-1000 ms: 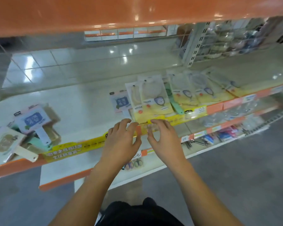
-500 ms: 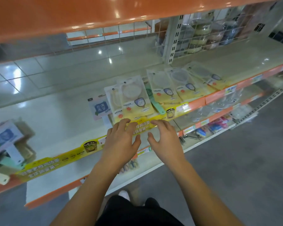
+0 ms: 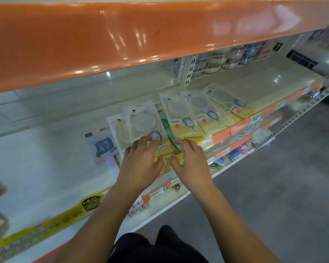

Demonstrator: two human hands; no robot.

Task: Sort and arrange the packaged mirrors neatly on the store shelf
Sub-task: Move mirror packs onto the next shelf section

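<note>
Nearest, at six o'clock: two bare forearms reaching up to the front lip of the pale cream store shelf [image 3: 51, 154]. Left hand [image 3: 141, 162] laid with fingers spread and lightly bent over the lower end of the clear-and-yellow plastic mirror packet with a grey cartoon mirror print [image 3: 144, 126]; pressing rather than pinching, as far as can be told. Right hand [image 3: 190, 162] just beside at one o'clock of it, fingers curved down onto the green-handled mirror pack [image 3: 166, 126] and the yellow shelf-edge strip [image 3: 68, 215]; whether anything is truly gripped, cannot tell.

Judged by look: thin flat packets, light, slick film, likely to slide and fan out; glass inside, so fragile under bending. Best taken by the stiff card edges or squared up with flat palms at the bottom corners, never by the round mirror face.

Further, toward one and two o'clock: row of overlapping yellow-bottomed mirror packets [image 3: 198, 114]. At ten o'clock: pink-and-blue labelled mirror pack [image 3: 101, 147], apart. Farthest, twelve o'clock: glossy orange upper shelf edge [image 3: 141, 35].
</note>
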